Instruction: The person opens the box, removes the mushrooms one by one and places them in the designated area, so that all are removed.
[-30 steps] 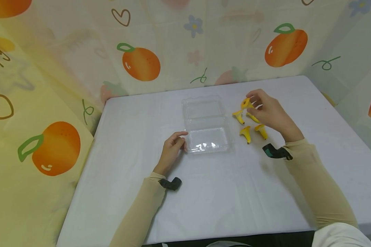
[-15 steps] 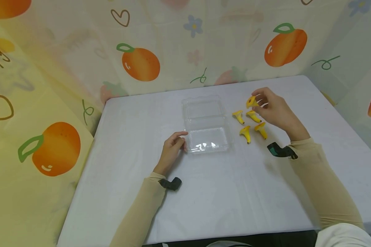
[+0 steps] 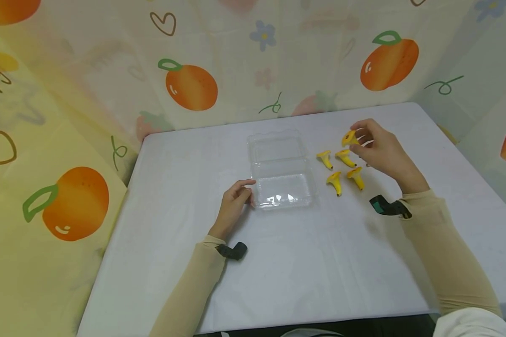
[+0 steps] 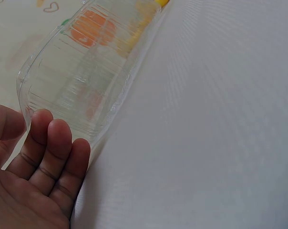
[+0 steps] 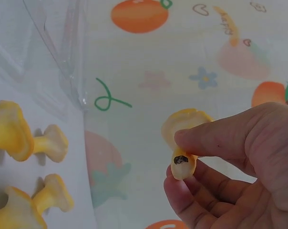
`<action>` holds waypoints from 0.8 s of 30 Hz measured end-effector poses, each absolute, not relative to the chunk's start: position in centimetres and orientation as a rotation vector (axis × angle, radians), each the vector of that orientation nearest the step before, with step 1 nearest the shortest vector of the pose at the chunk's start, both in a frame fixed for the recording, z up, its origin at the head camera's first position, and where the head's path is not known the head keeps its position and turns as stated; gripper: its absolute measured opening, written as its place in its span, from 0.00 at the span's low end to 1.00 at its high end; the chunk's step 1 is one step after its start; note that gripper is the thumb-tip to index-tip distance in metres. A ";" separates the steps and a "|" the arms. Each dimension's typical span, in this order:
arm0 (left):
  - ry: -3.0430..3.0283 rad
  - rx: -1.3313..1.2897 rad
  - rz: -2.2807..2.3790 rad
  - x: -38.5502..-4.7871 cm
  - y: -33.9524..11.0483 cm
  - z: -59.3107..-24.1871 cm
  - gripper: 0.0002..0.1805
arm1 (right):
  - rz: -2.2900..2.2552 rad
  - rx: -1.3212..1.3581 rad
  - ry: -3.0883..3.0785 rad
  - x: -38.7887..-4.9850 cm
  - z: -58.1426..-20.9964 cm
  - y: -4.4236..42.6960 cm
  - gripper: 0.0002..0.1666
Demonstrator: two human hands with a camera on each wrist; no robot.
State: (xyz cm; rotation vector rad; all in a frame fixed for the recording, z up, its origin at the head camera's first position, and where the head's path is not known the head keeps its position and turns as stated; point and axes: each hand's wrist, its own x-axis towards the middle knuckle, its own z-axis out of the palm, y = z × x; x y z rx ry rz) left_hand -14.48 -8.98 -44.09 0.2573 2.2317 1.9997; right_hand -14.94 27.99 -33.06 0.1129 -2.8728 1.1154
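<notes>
My right hand (image 3: 379,149) pinches a yellow chanterelle mushroom (image 3: 349,138) by its stem, above the table. In the right wrist view, the held chanterelle (image 5: 183,170) shows a dark spot at its stem end. Several more chanterelles (image 3: 334,183) lie on the table just left of and below that hand. A clear plastic clamshell box (image 3: 281,191) lies opened flat, lid away from me. My left hand (image 3: 233,206) rests at the box's left edge. Seen from the left wrist, its fingertips (image 4: 60,136) touch the outside of the box wall (image 4: 63,81), fingers fairly straight.
A white cloth covers the table (image 3: 312,262). Behind it hangs a fabric backdrop (image 3: 240,61) printed with oranges, hearts and flowers. Another patterned sheet (image 3: 8,262) runs along the left side. The chanterelles lie close to the box's right side.
My right hand, with the chanterelle pinched in it, has moved a little to the right, away from the box. My left hand and the box stay where they were.
</notes>
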 end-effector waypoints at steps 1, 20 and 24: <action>2.233 0.257 1.999 -14.4 -9.0 -44.0 0.17 | 1.117 0.106 -2.874 -14.9 -33.1 28.1 0.27; 2.226 0.233 2.014 -15.8 -9.1 -46.7 0.17 | 1.140 0.025 -2.870 -14.3 -34.0 29.2 0.28; 2.220 0.228 1.992 -15.7 -9.2 -46.3 0.18 | 1.126 -0.009 -2.877 -14.2 -34.3 29.5 0.28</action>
